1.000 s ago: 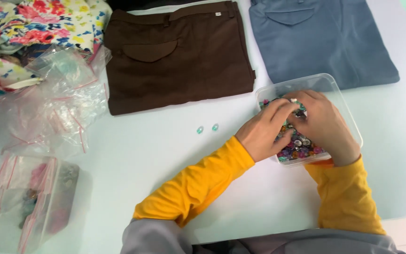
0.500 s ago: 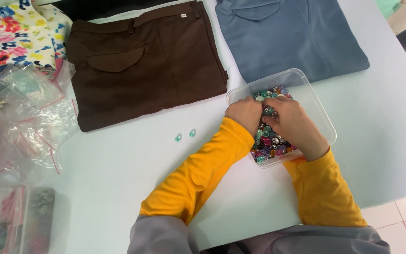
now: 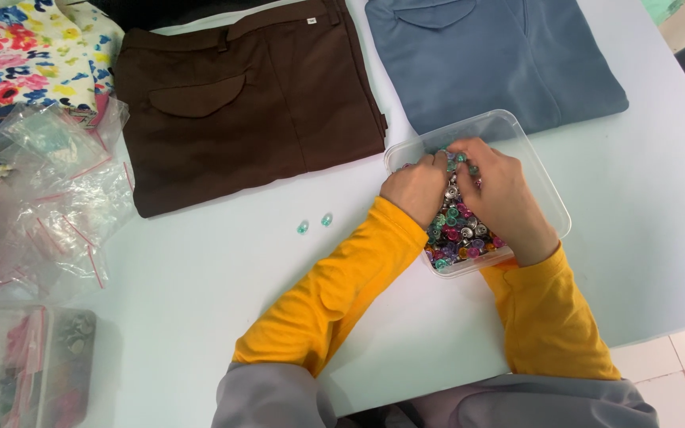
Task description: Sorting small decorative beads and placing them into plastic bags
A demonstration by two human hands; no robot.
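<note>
On a pale tabletop [image 3: 200,301] spread with folded brown trousers [image 3: 247,103] and a blue garment [image 3: 493,63], the left hand [image 3: 415,189] and right hand [image 3: 501,198] sort coloured snap buttons [image 3: 457,234] inside a clear plastic tub [image 3: 517,131], fingers [image 3: 457,154] pinched together on some; isolating one apparently demands a finer pinch.

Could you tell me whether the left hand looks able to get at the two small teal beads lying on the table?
Probably yes: the left hand is in the clear tub, and only bare table lies between it and the beads.
</note>
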